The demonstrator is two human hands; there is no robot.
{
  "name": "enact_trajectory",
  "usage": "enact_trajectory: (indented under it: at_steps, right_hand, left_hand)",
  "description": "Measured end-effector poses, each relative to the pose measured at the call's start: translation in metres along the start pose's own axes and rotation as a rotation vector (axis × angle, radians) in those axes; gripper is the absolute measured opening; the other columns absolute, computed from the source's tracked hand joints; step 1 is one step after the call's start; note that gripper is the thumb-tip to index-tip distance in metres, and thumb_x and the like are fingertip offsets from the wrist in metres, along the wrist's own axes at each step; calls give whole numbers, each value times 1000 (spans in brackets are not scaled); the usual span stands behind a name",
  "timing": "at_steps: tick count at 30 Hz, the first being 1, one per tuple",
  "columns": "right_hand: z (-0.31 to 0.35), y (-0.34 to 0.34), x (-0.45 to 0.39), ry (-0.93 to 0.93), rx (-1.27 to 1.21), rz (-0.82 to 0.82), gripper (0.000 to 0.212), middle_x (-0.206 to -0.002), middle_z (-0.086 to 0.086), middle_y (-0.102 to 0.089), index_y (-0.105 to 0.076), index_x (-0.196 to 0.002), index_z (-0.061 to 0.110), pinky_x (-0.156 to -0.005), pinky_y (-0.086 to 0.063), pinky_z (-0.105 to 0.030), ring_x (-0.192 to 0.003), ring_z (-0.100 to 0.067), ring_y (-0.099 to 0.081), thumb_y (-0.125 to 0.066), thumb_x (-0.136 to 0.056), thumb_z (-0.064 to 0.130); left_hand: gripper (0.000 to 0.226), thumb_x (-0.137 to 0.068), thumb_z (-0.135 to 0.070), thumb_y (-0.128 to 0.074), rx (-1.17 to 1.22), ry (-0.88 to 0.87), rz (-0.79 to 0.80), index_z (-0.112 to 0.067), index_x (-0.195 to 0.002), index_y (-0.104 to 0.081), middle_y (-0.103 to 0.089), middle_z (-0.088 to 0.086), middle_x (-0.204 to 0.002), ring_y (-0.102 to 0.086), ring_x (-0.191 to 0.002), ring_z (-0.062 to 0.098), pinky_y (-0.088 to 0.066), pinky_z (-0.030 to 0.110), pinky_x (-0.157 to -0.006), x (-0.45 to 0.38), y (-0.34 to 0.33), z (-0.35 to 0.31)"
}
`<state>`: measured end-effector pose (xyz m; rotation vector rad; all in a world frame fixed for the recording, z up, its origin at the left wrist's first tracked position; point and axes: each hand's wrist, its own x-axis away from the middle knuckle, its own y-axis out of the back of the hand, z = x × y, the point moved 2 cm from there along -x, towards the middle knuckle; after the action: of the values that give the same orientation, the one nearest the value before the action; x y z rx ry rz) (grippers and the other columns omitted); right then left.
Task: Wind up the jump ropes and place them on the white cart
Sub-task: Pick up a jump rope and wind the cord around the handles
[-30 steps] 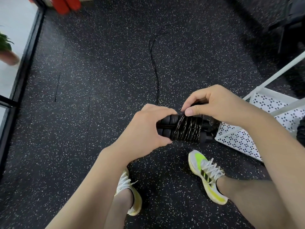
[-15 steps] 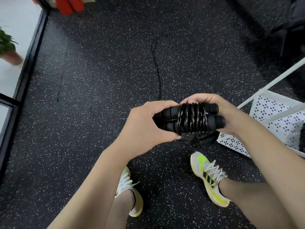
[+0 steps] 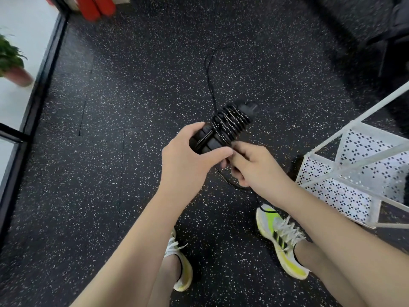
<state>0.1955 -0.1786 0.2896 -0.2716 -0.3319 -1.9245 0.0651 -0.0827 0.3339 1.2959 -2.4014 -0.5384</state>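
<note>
- Daylight pours in from the window [image 3: 26, 25] at left, washed out white.
- Dark floor [image 3: 110, 173] stays dim, shadows soft.
- Plant [image 3: 11, 58] and frame edges smear; wide-angle bending at corners.

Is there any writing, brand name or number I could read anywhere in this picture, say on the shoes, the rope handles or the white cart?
No readable text anywhere.
Right shoe: three dark stripes, no letters.
Left shoe: no writing visible.
Jump rope handles, held in the left hand: plain black, no label visible.
White cart: only a punched-hole pattern.
Red objects at the top edge: blurred, nothing legible.
</note>
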Motion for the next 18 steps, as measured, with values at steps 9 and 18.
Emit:
enact_trajectory:
  at_steps: [9,18]
  right_hand:
    - [12,1,9,59,468,-67,26,-53,7,-54,-66,-80,17,-44,-30,-23,-44,-7,-39,-53,-100,26]
    - [24,4,14,155,500,-105,22,-89,22,-70,-74,-113,25,-84,-53,-14,-90,1,-68,-64,-94,22]
  left_hand:
    - [72,-91,-30,-73,-266,-3,131,-23,-154,-41,-51,-2,-143,-45,-134,18,-35,37,-115,-6,-10,13]
    - [72,-88,-18,-76,-348,-70,33,-25,-152,-43,-52,-4,-138,-46,-130,18,-29,20,-100,-9,-8,21]
